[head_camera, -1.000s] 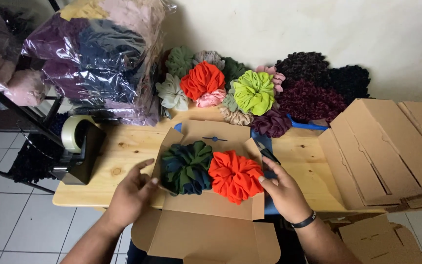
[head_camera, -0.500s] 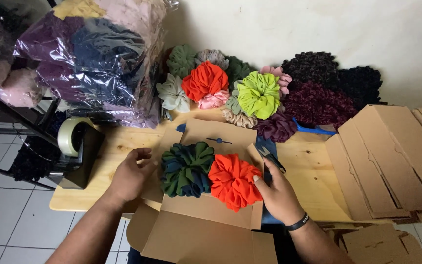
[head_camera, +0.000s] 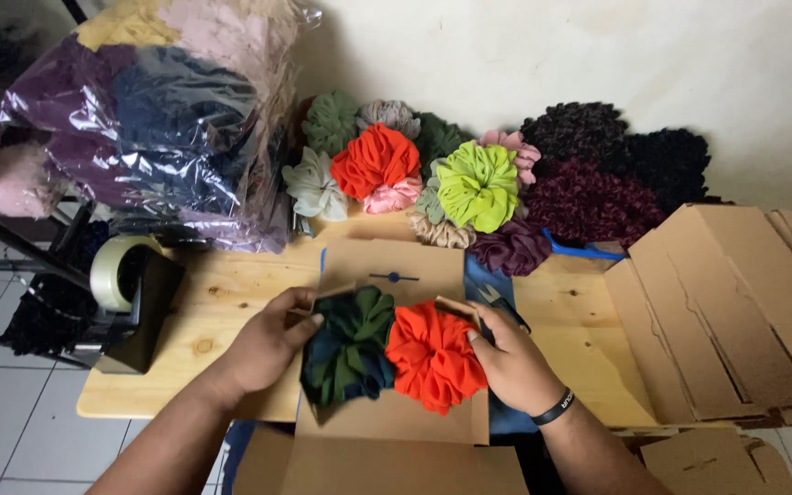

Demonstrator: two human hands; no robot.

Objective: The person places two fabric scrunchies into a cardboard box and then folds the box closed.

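Observation:
An open cardboard box point(head_camera: 394, 271) lies on the wooden table point(head_camera: 222, 302) in front of me. Inside it sit a dark green scrunchie point(head_camera: 350, 344) on the left and an orange-red scrunchie point(head_camera: 433, 356) on the right, side by side. My left hand point(head_camera: 263, 346) grips the box's left side flap next to the green scrunchie. My right hand point(head_camera: 511, 362), with a black wristband, holds the right side flap against the orange-red scrunchie.
A pile of scrunchies point(head_camera: 469, 179) in several colours lies at the wall. A clear bag of fabric point(head_camera: 148, 128) stands back left, a tape dispenser point(head_camera: 130, 293) at the left edge, flat cardboard boxes point(head_camera: 735, 302) stacked on the right.
Both hands have drawn the side flaps inward, closer around the two scrunchies. The view has shifted slightly nearer to the box.

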